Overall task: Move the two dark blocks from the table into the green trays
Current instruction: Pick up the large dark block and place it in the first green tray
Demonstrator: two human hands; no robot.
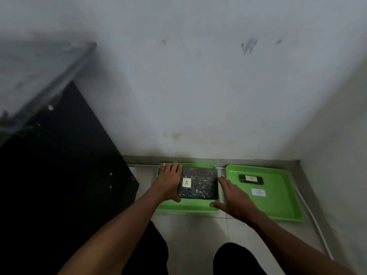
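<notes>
Where tiled floor [190, 235] meets wall [198, 86], green trays [278, 213].

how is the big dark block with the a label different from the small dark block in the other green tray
The large plastic-wrapped dark block fills most of the left green tray; the small flat dark block takes a corner of the right green tray. The left hand rests on the large one; nothing touches the small one. Both carry white labels.
</notes>
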